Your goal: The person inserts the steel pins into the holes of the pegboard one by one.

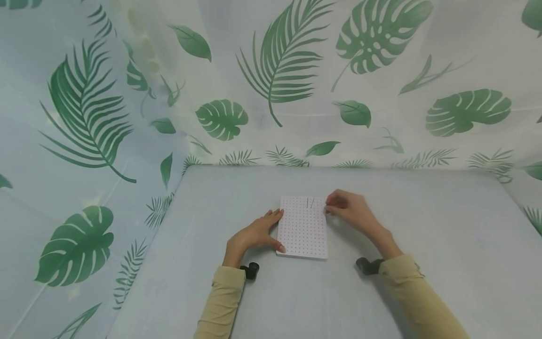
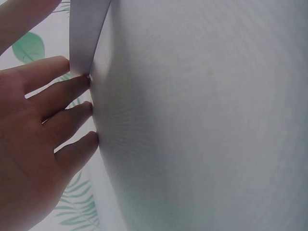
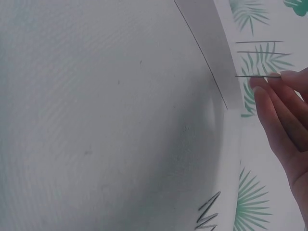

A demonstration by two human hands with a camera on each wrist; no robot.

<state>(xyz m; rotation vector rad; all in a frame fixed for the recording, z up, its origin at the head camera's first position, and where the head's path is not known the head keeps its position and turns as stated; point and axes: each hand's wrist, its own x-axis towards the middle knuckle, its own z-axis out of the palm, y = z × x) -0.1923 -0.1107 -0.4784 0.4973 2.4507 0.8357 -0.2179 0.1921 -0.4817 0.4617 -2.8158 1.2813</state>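
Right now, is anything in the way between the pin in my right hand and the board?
Nothing visible. Your right hand pinches the pin, its tip right at the board. Two other pins stand to its left in the head view, not between. Whether the tip touches, I can't tell.

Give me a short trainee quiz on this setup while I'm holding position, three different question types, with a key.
1. True or false: the left hand touches the left side of the board.
2. How many thin pins stand on the board, apart from the one in the fingers?
A) none B) two C) five
3. Short answer: which hand pinches another pin?

Key: 1. True. 2. B. 3. The right hand.
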